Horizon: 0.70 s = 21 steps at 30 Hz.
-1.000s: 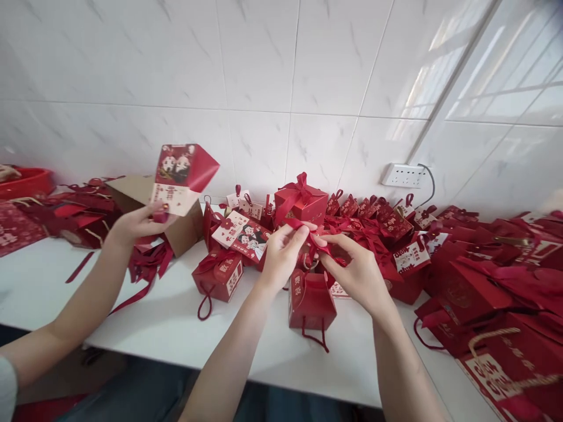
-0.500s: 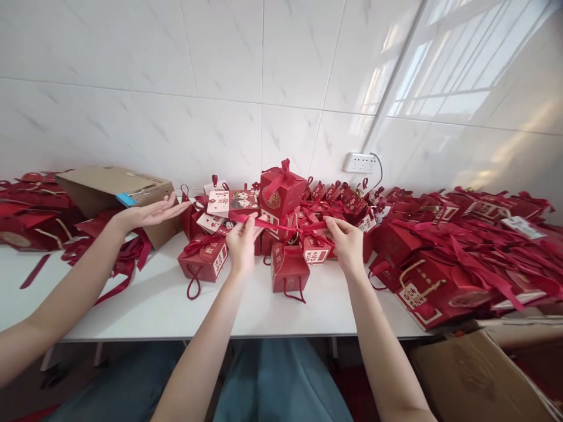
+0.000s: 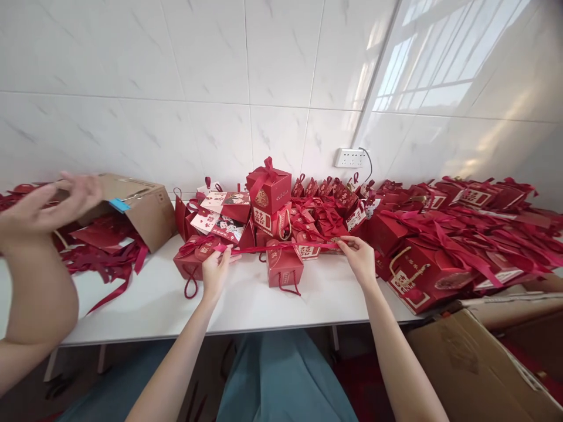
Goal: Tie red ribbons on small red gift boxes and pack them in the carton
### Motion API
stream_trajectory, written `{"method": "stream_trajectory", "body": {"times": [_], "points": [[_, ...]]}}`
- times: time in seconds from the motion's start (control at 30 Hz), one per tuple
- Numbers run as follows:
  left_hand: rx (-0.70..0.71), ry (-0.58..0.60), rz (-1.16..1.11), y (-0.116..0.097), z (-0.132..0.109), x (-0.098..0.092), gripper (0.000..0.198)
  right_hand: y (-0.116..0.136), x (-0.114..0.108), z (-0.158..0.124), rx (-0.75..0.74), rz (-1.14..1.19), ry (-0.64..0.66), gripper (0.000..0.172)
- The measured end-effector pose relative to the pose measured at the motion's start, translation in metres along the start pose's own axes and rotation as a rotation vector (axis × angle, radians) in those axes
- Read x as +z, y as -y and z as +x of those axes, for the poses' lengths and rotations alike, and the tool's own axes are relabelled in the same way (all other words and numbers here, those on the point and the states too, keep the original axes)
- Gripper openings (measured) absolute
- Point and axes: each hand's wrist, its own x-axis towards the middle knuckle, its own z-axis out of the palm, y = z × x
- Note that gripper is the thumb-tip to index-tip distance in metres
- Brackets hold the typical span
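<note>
My left hand and my right hand each pinch one end of a red ribbon, which runs taut and nearly level between them, just above the tabletop. Right under the middle of the ribbon stands a small red gift box with a cord handle hanging down its front. A second red box sits just beside my left hand. Behind the ribbon the way is crowded: a red box with a bow stands on top of other boxes, printed cards lean against them to the left, and a heap of red boxes and bags with trailing ribbons spreads from my right hand to the far right edge. To the left a brown cardboard carton lies on its side with loose red ribbons spilling from it onto the tabletop. Another person's hand hovers in front of that carton, fingers spread and holding nothing, well apart from mine. The tabletop is white and stands against a wall of glossy white tiles, which carries a white power socket and a bright reflection of a window. Another cardboard box stands below the tabletop's edge at the lower right.
</note>
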Motion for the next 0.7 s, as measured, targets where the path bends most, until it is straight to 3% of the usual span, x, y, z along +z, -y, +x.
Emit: {"method": "stream_trajectory", "body": {"times": [0.5,0.7], "points": [[0.034,0.051,0.547,0.033,-0.007,-0.023,0.021,-0.039,-0.007,-0.004,0.057,-0.061,0.048,0.050],[0.015,0.146,0.739,0.029,-0.007,-0.027,0.018,-0.047,-0.010,-0.008,0.075,-0.179,0.084,0.051]]}}
